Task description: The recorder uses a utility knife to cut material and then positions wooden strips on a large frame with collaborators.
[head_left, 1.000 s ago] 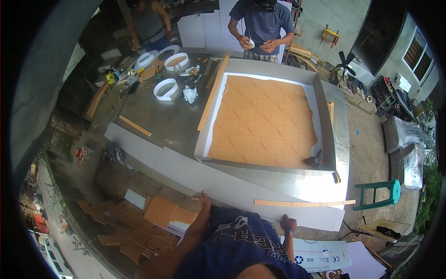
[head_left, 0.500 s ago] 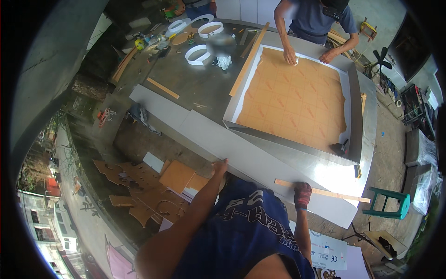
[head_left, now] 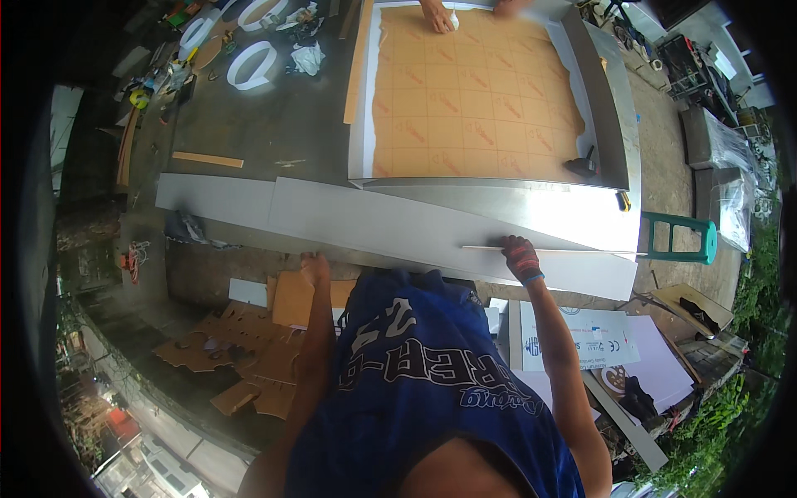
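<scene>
A long, narrow grey panel (head_left: 349, 220) lies along the near edge of the metal table, slanting slightly down to the right. On its right part, my right hand (head_left: 521, 258), in a dark red and black glove, is closed on a thin wooden strip (head_left: 573, 250). The strip is seen on its narrow edge and reaches past the panel's right end. My bare left hand (head_left: 314, 268) is just off the panel's near edge, fingers loosely bent and partly hidden, with nothing visible in it.
A shallow box frame with brown paper-covered sheet (head_left: 481, 100) stands beyond the panel; another person's hands (head_left: 437, 17) work at its far side. White rings (head_left: 251, 66) and a wood strip (head_left: 207, 159) lie left. Cardboard offcuts (head_left: 237, 344) lie below; a green stool (head_left: 681, 238) stands right.
My left hand has moved left along the panel's near edge. The wooden strip has turned from its broad face onto its narrow edge in my right hand. The head view has shifted.
</scene>
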Demonstrator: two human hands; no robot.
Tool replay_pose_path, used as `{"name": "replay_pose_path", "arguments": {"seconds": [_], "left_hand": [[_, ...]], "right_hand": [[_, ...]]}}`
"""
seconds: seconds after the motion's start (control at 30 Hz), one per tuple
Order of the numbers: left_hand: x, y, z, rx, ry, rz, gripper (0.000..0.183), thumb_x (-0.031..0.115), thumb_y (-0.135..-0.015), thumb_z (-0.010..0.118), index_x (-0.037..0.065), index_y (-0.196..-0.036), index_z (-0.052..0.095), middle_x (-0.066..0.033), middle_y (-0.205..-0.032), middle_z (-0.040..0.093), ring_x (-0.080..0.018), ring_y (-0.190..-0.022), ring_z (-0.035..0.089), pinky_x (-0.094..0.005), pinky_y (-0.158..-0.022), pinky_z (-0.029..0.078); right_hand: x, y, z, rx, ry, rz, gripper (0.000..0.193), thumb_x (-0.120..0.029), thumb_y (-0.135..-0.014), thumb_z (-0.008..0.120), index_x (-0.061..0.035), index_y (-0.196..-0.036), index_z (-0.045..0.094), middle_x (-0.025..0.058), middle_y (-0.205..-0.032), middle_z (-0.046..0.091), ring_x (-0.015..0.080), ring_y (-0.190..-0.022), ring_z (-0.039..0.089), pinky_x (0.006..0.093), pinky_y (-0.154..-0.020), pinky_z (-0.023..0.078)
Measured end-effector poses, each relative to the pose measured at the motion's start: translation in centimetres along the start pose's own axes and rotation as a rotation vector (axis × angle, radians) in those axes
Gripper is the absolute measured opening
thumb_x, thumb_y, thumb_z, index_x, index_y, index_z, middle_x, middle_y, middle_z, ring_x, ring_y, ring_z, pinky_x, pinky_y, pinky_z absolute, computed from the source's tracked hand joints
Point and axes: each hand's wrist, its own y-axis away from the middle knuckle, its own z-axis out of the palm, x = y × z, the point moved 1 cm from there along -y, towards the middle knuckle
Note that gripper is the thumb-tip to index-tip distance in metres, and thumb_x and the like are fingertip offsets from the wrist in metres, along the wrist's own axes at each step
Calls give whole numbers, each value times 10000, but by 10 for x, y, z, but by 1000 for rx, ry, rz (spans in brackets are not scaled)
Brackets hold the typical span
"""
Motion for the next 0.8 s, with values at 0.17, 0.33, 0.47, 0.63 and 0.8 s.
{"name": "replay_pose_path", "arguments": {"seconds": [0.17,0.33,0.47,0.63,0.8], "left_hand": [[38,-36,-36,97,397,240,256,114,-775,659,14,-1004,601,-152,-918,660,-312,-840,646,-416,-759,509],[55,-116,-58,16,535,188,283,140,-773,689,11,-1008,599,-142,-899,661,-284,-833,647,-393,-777,509],[74,-217,-49,58,446,192,343,207,-771,706,-26,-993,586,-166,-914,656,-322,-858,639,-391,-785,507],[34,-371,-55,137,178,-8,672,519,-794,653,-107,-1021,561,-250,-969,626,-374,-898,632,-467,-722,522],[55,-416,-55,17,-91,112,687,578,-833,562,-103,-912,614,-200,-817,645,-324,-756,643,-435,-609,506]], "right_hand": [[-107,-61,-8,-76,-143,-141,120,-107,-834,518,-96,-950,547,142,-819,623,327,-738,632,427,-650,506],[-242,-125,-77,42,-366,-170,146,-215,-892,503,-78,-933,531,156,-737,621,360,-690,632,450,-602,487],[-302,-148,-144,50,-349,-190,525,-591,-813,567,-77,-916,538,150,-754,619,350,-690,626,436,-597,479],[-337,-158,-168,-91,-275,-201,337,-393,-769,653,-76,-857,579,122,-762,638,336,-713,643,435,-615,496],[-333,-146,-148,-155,-137,-154,100,-211,-760,622,-114,-781,611,70,-691,633,294,-699,661,405,-612,524]]}}
